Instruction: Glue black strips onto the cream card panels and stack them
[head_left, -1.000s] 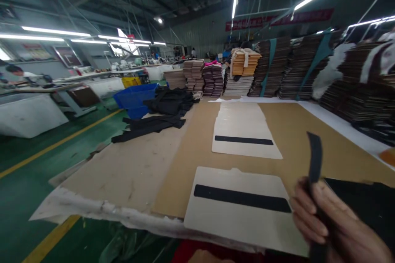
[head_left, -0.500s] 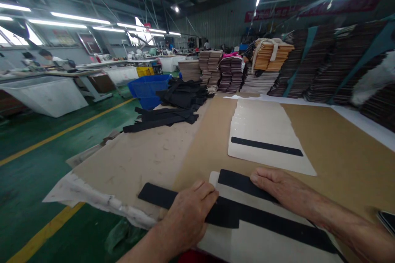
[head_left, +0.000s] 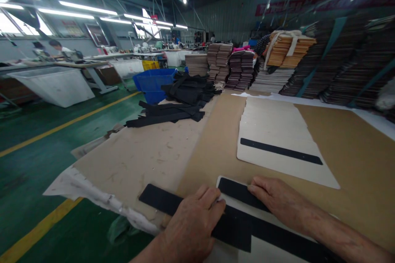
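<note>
My left hand (head_left: 197,220) is closed, its thumb and fingers gripping a loose black strip (head_left: 159,199) that sticks out on both sides of it. That strip crosses over a longer black strip (head_left: 277,232) lying on a pale panel (head_left: 265,246). The thumb and fingertips of my right hand (head_left: 271,193) pinch the edge of another black strip (head_left: 233,191), which lies along the panel's far edge. Further away, a second pale panel (head_left: 277,123) lies flat with one black strip (head_left: 280,151) across its near end.
Black strips (head_left: 185,94) are heaped at the table's far left, beside a blue bin (head_left: 154,84). Stacked bundles (head_left: 219,61) line the back. Brown board (head_left: 367,144) covers the right of the table. Other people work at the far left and behind the stacks.
The view has swung slightly left. My right hand has brought the far black strip toward me, so its end now sits inside the panel's edge. My left hand keeps its grip.
</note>
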Tool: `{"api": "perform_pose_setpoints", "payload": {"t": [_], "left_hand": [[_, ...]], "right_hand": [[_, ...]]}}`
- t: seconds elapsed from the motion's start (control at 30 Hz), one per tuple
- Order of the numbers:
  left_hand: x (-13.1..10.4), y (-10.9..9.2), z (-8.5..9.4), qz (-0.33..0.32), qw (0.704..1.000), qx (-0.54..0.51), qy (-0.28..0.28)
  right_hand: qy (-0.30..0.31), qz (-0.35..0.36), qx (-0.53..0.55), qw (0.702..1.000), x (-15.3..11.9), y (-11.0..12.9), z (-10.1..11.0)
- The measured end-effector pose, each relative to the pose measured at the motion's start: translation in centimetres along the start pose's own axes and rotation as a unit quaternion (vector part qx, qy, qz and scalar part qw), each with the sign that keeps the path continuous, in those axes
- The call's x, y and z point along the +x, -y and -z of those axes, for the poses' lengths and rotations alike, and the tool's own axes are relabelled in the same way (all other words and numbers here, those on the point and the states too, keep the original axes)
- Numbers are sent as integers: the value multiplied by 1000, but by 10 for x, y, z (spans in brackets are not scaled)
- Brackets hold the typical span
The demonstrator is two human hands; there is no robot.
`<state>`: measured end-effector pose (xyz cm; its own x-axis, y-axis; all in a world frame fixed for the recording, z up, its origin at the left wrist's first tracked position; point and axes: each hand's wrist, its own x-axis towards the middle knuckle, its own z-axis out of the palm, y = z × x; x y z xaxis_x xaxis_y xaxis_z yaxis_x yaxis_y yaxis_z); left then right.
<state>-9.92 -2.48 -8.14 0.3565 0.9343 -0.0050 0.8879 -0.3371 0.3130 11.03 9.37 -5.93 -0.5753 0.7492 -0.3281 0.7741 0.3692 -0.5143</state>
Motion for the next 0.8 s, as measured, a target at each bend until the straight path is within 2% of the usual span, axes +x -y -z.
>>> {"api": "perform_pose_setpoints", "payload": {"t": [0.33, 0.6, 0.8], "left_hand": [[3, 0, 4, 6, 998, 38, 42], [5, -1, 4, 5, 998, 50, 45], [5, -1, 4, 17, 998, 44, 44]], "right_hand": [[-4, -5, -36, 999, 4, -7, -6], [-13, -16, -42, 999, 6, -8, -5], [-21, 9, 22, 1000, 1, -14, 5]]}}
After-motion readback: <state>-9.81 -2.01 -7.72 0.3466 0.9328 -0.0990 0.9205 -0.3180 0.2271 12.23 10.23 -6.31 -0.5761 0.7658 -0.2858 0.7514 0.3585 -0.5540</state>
